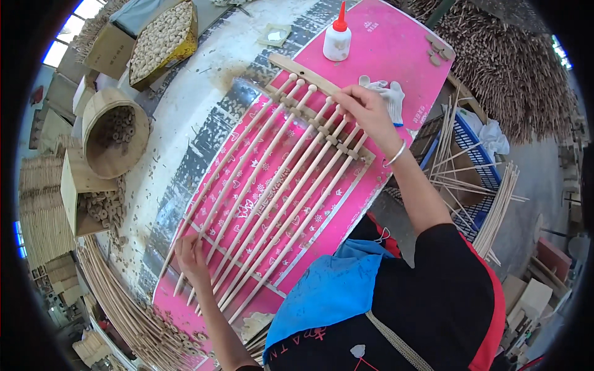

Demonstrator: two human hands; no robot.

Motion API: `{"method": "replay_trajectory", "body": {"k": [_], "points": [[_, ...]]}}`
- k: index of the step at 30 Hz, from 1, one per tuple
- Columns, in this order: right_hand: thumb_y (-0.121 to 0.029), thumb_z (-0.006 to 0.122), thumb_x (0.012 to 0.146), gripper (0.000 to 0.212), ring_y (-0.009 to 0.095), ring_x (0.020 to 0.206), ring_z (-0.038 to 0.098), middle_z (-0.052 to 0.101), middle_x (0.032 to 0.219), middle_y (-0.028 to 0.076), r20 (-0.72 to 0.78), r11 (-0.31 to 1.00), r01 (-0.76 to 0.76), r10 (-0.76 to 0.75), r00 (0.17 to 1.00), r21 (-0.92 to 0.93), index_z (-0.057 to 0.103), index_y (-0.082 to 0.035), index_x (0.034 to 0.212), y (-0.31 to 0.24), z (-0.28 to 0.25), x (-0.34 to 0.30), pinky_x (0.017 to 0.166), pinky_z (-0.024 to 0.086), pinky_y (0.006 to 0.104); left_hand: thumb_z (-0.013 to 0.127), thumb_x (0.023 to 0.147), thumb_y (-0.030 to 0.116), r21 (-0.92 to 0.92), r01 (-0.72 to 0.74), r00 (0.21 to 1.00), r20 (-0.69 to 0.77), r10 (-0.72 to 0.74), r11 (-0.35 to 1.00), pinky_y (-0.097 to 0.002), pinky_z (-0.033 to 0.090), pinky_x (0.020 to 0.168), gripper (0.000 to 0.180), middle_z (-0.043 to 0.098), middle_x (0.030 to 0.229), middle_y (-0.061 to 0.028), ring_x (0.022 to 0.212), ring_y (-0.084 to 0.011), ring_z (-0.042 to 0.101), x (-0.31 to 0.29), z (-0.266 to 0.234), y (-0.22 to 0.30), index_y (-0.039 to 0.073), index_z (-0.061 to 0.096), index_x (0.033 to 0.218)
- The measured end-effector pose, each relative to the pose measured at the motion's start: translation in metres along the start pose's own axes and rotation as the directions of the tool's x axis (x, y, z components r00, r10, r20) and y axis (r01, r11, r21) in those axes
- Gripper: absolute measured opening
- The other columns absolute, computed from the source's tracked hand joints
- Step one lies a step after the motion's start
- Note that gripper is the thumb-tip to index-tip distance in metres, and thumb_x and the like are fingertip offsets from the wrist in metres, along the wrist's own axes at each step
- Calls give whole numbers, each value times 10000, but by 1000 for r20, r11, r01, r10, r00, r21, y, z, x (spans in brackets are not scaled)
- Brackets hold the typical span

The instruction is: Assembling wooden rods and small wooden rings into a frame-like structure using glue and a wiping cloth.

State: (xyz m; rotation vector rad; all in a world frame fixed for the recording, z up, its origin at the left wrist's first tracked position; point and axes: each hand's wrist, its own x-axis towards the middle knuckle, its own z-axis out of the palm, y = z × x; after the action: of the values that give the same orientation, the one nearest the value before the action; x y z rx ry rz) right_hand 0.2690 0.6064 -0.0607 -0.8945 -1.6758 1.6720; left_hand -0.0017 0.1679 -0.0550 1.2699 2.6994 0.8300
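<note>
Several long, thin wooden sticks point(272, 191) lie side by side at a slant on the pink table top. Most carry small wooden balls point(312, 88) on their far ends. Near those ends they rest in a notched wooden rack point(309, 117). At the far right of the row, my right hand point(369, 114) has thumb and fingers closed round the end of a stick; its ball is hidden by the fingers. My left hand point(192, 260) is closed over the near part of the sticks at the left, its fingertips on a stick.
Behind the rack stands a white glue bottle point(337, 43) with a red tip, and a white glove point(387, 96) lies nearby. A box of wooden balls point(164, 40) is far left. Wooden rings fill a round tub point(99, 133). A blue basket point(489, 161) with sticks stands right.
</note>
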Motion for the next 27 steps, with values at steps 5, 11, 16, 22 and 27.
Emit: {"method": "replay_trajectory", "body": {"k": [5,11,16,22,27], "points": [[-202,720,954,234,217,857,673,673,952,41,270,617,529,-467,842,-582,756,-126,1173,-12,40,36,772,526,346,620,963,3,-63,97,995,23,-96,993,-410,487,830,109,609,995,-143,931,-314,594,-1,-3,-5,-6,657,1065],[-194,749,878,221,218,989,657,635,973,21,507,393,618,-356,785,-681,768,-176,1098,0,49,77,789,545,398,598,992,2,-120,82,997,1,-83,989,-382,490,807,112,590,1013,-132,908,-280,598,3,-4,7,-2,661,1085],[-233,737,873,193,239,1019,664,653,971,40,574,426,644,-298,763,-635,799,-169,1044,-3,50,86,824,553,417,587,1017,18,-83,41,999,-23,-43,996,-354,485,790,105,588,1007,-122,898,-255,589,0,-8,-2,-2,660,1090],[-265,741,876,186,225,1008,666,652,954,21,591,472,656,-303,748,-588,792,-169,1026,-2,48,94,823,544,404,573,1040,38,-124,80,997,13,-79,989,-348,475,793,110,584,983,-119,887,-236,571,4,-10,-6,-5,661,1092],[-277,737,892,178,224,979,664,644,933,15,597,480,658,-299,745,-581,794,-184,1033,8,46,96,810,537,400,576,1035,37,-124,102,994,62,-95,987,-349,468,796,112,591,981,-117,895,-252,572,8,-9,-2,-7,661,1092]]}}
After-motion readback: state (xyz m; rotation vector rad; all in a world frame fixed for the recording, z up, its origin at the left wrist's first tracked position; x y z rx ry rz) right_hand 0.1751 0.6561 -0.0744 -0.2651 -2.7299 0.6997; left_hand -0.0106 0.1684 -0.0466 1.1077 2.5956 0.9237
